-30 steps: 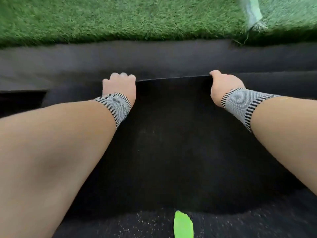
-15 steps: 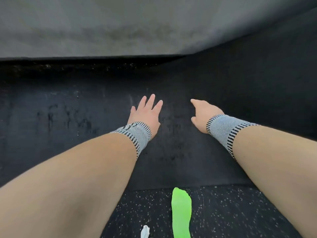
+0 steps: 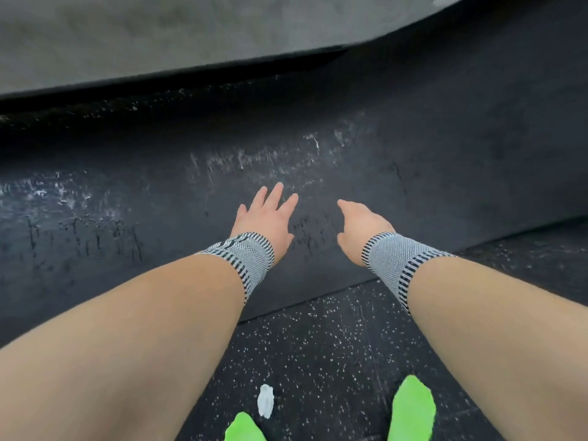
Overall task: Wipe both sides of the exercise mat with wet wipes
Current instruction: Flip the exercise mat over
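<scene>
Black exercise mat [image 3: 413, 160] lies spread ahead of me on the speckled floor [image 3: 318, 361]. My left hand [image 3: 265, 218] reaches over it with fingers straight and spread, holding nothing; my right hand [image 3: 362, 224] is relaxed, empty too. A crumpled white wipe [image 3: 265, 405] sits on the floor by my green socks [image 3: 412, 409].

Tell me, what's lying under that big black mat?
Near its front edge, the black mat lies on speckled rubber flooring, where a crumpled white wipe also sits. Whatever is beneath the rest of the mat is covered and cannot be seen.
</scene>
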